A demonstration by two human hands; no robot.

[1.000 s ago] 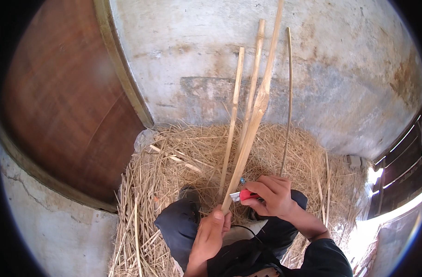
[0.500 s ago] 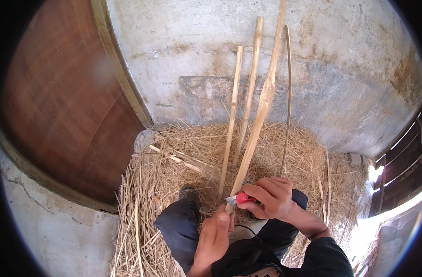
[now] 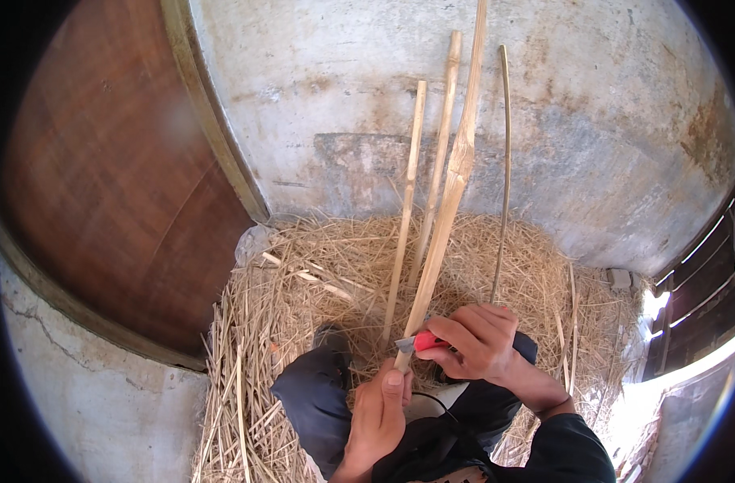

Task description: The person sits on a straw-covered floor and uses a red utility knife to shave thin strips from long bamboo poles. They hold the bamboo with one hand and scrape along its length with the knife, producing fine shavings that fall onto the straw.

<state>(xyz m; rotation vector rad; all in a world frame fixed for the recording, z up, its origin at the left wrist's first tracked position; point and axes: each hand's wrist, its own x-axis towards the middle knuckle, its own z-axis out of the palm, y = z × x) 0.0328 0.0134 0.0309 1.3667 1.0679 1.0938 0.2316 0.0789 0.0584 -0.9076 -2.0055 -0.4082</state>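
Observation:
A long pale bamboo strip point(image 3: 443, 233) with a thick node slants up from between my knees toward the wall. My left hand point(image 3: 381, 406) is closed around its lower end, the thumb lying along it. In my right hand point(image 3: 476, 344) is a utility knife point(image 3: 428, 341) with a red handle, its fingers wrapped round the grip. The short metal blade rests against the strip, just above my left hand. Where exactly the edge meets the bamboo is too small to tell.
Two bamboo sticks point(image 3: 407, 201) point(image 3: 442, 153) and a thin dark rod point(image 3: 506, 161) lean on the stained wall point(image 3: 592, 97). Straw and shavings point(image 3: 303, 322) cover the floor. A brown wooden door point(image 3: 118, 169) stands at left. A slatted opening point(image 3: 697, 282) lets in light at right.
The strip's upper part has swung slightly to the left. The knife and both hands have shifted a little to the right, with their grips unchanged.

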